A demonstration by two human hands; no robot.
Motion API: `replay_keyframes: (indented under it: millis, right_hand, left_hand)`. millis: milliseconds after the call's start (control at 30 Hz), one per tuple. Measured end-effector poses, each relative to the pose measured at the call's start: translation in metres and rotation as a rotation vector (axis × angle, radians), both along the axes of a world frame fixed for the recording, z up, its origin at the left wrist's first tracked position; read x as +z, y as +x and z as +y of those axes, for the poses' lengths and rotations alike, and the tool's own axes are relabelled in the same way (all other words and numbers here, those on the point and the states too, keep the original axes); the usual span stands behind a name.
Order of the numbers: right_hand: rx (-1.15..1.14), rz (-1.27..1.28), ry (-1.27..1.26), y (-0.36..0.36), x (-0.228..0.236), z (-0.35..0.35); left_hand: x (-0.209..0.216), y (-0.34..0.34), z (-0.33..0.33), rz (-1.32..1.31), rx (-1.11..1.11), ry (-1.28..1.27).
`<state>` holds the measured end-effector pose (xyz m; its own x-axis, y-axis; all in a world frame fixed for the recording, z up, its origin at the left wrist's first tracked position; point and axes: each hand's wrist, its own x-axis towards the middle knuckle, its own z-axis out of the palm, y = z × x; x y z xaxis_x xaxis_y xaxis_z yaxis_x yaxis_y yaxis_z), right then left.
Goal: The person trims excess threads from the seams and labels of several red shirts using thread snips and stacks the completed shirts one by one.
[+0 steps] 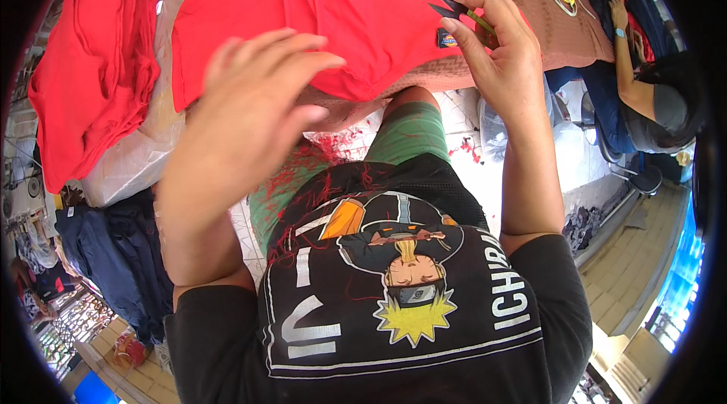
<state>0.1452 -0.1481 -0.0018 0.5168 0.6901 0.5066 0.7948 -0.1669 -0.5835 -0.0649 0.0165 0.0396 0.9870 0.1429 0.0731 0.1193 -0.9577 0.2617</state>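
Closest to the camera is a black printed T-shirt [485, 275], worn above green shorts [413, 131] strewn with red thread clippings [297, 165]. Ahead, a red garment [371, 25] lies spread over a brown textured cloth [572, 29]. Above it, the right hand [501, 48] clamps thread snips [478, 20] between thumb and fingers, their dark blade tips apart and pointing left. Empty and blurred, the left hand [254, 93] has its thumb and fingers apart; whether it touches the garment, I cannot tell. Red garments [98, 63] are piled further left.
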Motion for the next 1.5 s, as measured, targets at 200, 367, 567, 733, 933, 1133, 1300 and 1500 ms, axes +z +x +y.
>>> replay_keyframes:
  millis: [200,367,567,733,933,1133,1300,1500]
  right_hand:
    - [0.068,0.123,0.073,-0.005,-0.007,0.004]
    - [0.037,0.251,0.0,-0.003,-0.008,-0.006]
    - [0.196,0.254,0.055,-0.006,-0.009,0.0]
    - [0.242,0.227,0.051,-0.01,-0.003,0.004]
    - [0.279,0.096,0.018,-0.015,0.0,0.004]
    - [0.25,-0.05,-0.055,-0.018,0.003,0.008]
    - [0.235,-0.186,-0.052,-0.016,0.005,0.008]
    - [0.226,0.172,0.109,-0.022,-0.005,0.015]
  left_hand:
    - [-0.137,0.042,-0.036,-0.334,0.1,0.302]
    - [-0.123,0.049,-0.019,-0.474,0.251,-0.114]
    - [-0.078,0.053,-0.009,-0.269,0.306,-1.073]
    - [-0.07,0.048,-0.003,-0.303,0.232,-1.346]
    - [-0.067,0.048,-0.003,-0.337,0.227,-1.36]
    - [-0.063,0.048,-0.004,-0.319,0.206,-1.333]
    - [-0.065,0.048,-0.004,-0.326,0.195,-1.311]
    - [-0.065,0.052,-0.011,-0.573,0.08,-0.889]
